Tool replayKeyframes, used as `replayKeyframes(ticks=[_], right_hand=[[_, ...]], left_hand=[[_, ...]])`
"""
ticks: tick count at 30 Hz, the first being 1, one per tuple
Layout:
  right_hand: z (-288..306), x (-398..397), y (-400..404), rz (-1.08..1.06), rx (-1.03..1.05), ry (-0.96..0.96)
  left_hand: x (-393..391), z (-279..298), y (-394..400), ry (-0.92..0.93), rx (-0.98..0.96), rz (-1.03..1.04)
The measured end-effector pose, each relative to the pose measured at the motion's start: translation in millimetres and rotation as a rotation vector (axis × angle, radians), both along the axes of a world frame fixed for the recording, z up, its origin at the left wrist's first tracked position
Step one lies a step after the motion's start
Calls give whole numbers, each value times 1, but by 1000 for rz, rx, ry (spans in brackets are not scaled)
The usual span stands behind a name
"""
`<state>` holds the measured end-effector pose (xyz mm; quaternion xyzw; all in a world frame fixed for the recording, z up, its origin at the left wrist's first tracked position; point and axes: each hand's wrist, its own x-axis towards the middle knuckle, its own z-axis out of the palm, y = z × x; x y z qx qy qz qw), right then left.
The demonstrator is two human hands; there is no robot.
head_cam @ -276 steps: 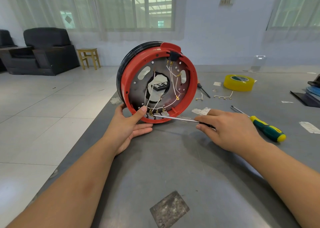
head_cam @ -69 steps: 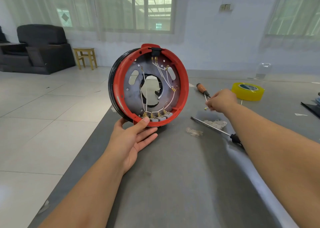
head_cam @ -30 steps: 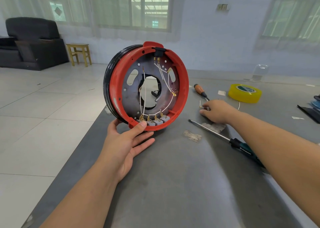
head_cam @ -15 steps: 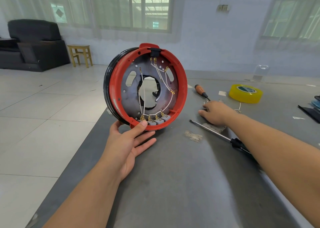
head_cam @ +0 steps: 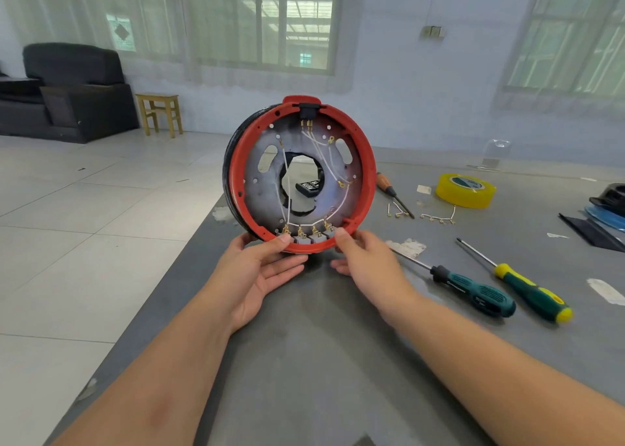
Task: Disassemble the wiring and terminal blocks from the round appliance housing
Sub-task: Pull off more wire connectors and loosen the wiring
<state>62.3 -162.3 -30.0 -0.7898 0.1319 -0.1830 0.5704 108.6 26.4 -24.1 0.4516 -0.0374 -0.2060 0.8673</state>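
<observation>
Fingers of left hand (head_cam: pixel 260 269) and right hand (head_cam: pixel 363 259) loosely extended, thumbs steadying red housing (head_cam: pixel 367 175) upright on table (head_cam: pixel 321 361). Terminal blocks (head_cam: pixel 307 237) unremoved; likely needing screwdriver (head_cam: pixel 473 288) next.

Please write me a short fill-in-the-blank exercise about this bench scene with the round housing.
1. The round housing stands on edge, and its rim is coloured ____.
2. Along the bottom of the housing sits a row of ____ grey terminal blocks.
3. The roll of tape on the table is ____.
4. The left hand and right hand both touch the housing's ____ edge.

Missing words: red; four; yellow; bottom
</observation>
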Motion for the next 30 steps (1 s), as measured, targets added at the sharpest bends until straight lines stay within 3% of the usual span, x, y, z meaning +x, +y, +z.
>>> replayKeyframes(ticks=[6,11,30], right_hand=[[-9,-6,-1,23,341,-120],[-9,-5,-4,19,434,-152],[-10,-4,-8,48,348,-173]], left_hand=[[-6,4,1,-24,73,-130],[-5,5,0,-15,137,-152],[0,5,-6,11,164,-30]])
